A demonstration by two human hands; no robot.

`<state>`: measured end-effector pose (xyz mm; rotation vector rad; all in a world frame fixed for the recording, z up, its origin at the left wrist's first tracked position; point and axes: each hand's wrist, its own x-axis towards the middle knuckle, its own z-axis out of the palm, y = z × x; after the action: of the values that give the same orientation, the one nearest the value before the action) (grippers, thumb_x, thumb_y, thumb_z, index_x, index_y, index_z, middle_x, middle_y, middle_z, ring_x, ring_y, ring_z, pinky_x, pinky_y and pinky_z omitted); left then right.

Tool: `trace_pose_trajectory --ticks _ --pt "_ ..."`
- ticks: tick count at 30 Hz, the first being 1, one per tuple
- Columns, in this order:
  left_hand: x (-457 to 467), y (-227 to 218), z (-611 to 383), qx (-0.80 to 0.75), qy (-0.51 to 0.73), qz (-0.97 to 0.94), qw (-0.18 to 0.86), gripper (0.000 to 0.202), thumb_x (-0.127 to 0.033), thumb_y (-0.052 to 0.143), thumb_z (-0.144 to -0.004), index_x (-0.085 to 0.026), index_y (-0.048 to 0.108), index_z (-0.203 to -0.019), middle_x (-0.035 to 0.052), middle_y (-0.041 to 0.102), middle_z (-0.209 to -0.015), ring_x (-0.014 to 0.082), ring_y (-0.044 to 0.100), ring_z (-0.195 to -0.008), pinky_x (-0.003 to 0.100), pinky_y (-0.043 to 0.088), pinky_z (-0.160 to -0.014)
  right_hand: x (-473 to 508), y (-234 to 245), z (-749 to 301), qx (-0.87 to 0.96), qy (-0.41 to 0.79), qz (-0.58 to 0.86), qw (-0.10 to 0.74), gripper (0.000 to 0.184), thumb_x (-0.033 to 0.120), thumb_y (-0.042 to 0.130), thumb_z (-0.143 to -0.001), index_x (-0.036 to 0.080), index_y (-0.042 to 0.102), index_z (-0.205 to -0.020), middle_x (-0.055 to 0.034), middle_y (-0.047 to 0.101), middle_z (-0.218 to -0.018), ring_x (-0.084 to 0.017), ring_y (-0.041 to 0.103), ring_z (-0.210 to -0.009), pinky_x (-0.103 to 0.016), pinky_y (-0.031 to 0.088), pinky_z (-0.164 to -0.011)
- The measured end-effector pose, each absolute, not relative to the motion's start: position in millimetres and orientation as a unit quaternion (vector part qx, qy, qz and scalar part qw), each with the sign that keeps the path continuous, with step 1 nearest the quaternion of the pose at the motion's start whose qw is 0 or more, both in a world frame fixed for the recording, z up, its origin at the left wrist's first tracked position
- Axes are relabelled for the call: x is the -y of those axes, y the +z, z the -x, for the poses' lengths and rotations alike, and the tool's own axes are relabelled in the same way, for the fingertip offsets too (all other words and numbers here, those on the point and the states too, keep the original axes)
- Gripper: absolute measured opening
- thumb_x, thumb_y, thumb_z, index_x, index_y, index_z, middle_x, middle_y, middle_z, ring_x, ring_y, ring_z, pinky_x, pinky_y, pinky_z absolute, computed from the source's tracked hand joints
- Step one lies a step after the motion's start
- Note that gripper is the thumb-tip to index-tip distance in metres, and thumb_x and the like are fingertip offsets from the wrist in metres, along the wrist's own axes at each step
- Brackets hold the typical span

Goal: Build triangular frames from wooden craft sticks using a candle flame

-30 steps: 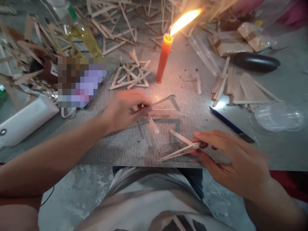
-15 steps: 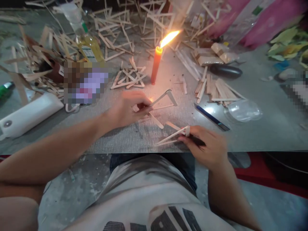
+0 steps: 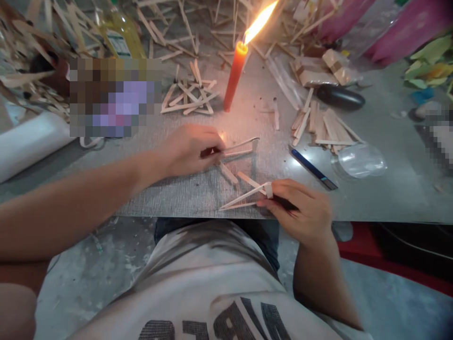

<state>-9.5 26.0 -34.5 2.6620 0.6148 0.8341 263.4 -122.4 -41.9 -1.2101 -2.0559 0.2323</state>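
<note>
Between the fingertips of my left hand is a joined frame of popsicle sticks, its far corner pointing right just over the table. A loose popsicle stick lies below those fingers. My right hand pinches a second popsicle-stick frame near the table's front edge; its narrow tip points left and one stick juts up and back. Fingers hide part of both frames. Beyond my hands an orange candle stands lit, its flame leaning right.
A star-shaped stick piece lies left of the candle. To the right are a blue cutter knife, loose sticks, a clear plastic lid and a dark oval object. A yellow-liquid bottle and many stick frames fill the back.
The frame in my left hand has tilted lower and flatter towards the table. My right hand keeps its frame, shifted slightly left. The camera view has dipped and moved a little.
</note>
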Motion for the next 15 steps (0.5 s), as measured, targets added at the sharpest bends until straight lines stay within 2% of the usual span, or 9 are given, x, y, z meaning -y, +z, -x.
trace_pose_trajectory --ticks 11,15 --pt "-23.4 -34.4 7.7 -0.253 0.281 -0.912 0.158 0.004 -0.023 0.070 -0.084 -0.020 0.073 -0.083 -0.0005 0.070 -0.072 0.0152 0.064 -0.063 0.029 0.046 -0.065 123.2 -38.7 -259.6 0.789 0.119 0.490 0.350 0.013 0.021 0.080 -0.089 0.024 0.072 -0.100 -0.0017 0.077 -0.099 -0.016 0.073 -0.084 -0.028 0.059 -0.077" --pt "-21.7 -33.9 10.0 -0.283 0.286 -0.899 0.172 0.020 -0.026 0.077 -0.079 -0.018 0.072 -0.096 -0.0016 0.071 -0.072 0.0139 0.062 -0.060 0.029 0.047 -0.065 126.0 -39.2 -262.2 0.784 0.134 0.499 0.344 0.026 0.022 0.081 -0.088 0.023 0.071 -0.111 -0.0012 0.074 -0.095 -0.015 0.069 -0.078 -0.027 0.058 -0.072"
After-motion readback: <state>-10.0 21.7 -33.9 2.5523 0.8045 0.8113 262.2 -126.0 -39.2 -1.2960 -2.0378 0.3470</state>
